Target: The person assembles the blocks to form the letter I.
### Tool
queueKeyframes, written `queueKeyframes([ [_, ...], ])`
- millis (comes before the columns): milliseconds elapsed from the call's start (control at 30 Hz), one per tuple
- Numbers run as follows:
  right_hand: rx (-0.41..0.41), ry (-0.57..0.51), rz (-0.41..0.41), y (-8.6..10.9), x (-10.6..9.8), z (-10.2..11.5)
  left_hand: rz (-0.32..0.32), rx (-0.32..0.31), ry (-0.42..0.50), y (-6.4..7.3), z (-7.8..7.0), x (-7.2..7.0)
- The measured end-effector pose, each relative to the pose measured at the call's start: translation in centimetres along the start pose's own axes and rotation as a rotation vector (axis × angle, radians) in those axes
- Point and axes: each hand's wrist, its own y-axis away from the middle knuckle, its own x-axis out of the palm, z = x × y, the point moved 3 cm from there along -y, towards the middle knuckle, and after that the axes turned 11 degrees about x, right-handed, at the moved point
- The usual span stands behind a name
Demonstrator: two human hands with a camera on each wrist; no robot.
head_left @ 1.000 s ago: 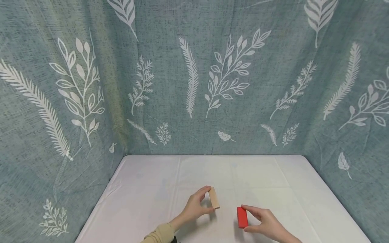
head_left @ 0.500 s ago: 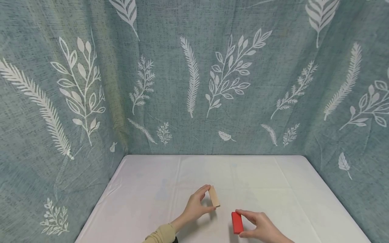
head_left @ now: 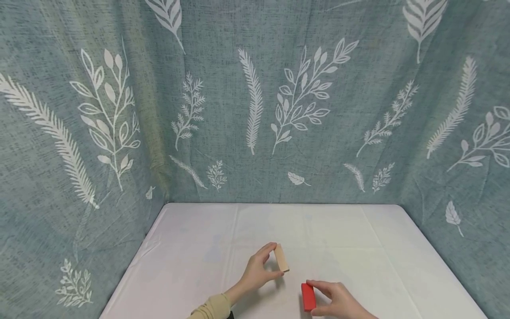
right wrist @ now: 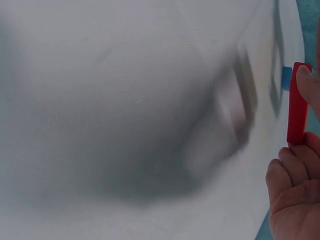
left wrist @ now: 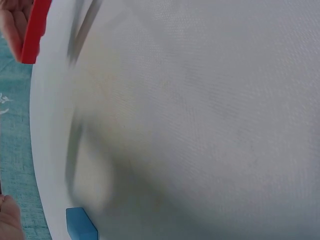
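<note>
While the red block [head_left: 308, 297] sat pinched between thumb and fingertips, the right hand [head_left: 340, 300] had it by its two short ends, thumb at the near one, fingers at the far one! That end-to-end hold left the long faces bare, and probably kept the block from twisting. And look just ahead and to the left of those fingertips: the wooden block [head_left: 281, 258], caught the very same way, the left hand [head_left: 256, 271] gripping its far end with the fingers and its near end with the thumb. Two matching holds, the blocks near each other but not touching, and judging by the shadows both were likely off the table [head_left: 346, 226].

What a pose! The right hand reached in from the lower right, its spare fingers curled below the block in the right wrist view. The left came in from the lower left with its forearm slanting forward, a tan sleeve [head_left: 213, 306] behind the wrist.

Beyond the red block from the right fingers, the wrist views caught something blue [left wrist: 81, 224], held or resting, impossible to tell. Farthest out, past all the fingertips, hung a leafy green curtain [head_left: 263, 177].
</note>
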Motion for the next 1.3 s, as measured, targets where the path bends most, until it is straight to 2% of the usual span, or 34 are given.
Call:
queueKeyframes([
  [167, 0.066, -0.009, 0.020, -0.2, 0.4, -0.6, -0.006, -0.004, -0.006, 0.1, 0.1, 0.0],
  [400, 0.060, 0.007, 0.025, -0.3, 0.6, -0.7, -0.010, -0.002, -0.003, 0.2, 0.2, -0.1],
  [700, 0.100, 0.003, 0.042, -0.6, 1.2, -1.2, -0.020, 0.027, -0.026, 0.5, 0.3, 0.0],
  [900, 0.097, 0.005, 0.043, -0.8, 1.5, -1.4, -0.008, 0.020, -0.027, 0.7, 0.5, 0.0],
  [1300, 0.041, 0.062, 0.004, -0.4, 2.1, -0.9, 0.003, 0.024, -0.024, 1.0, 0.8, 0.1],
])
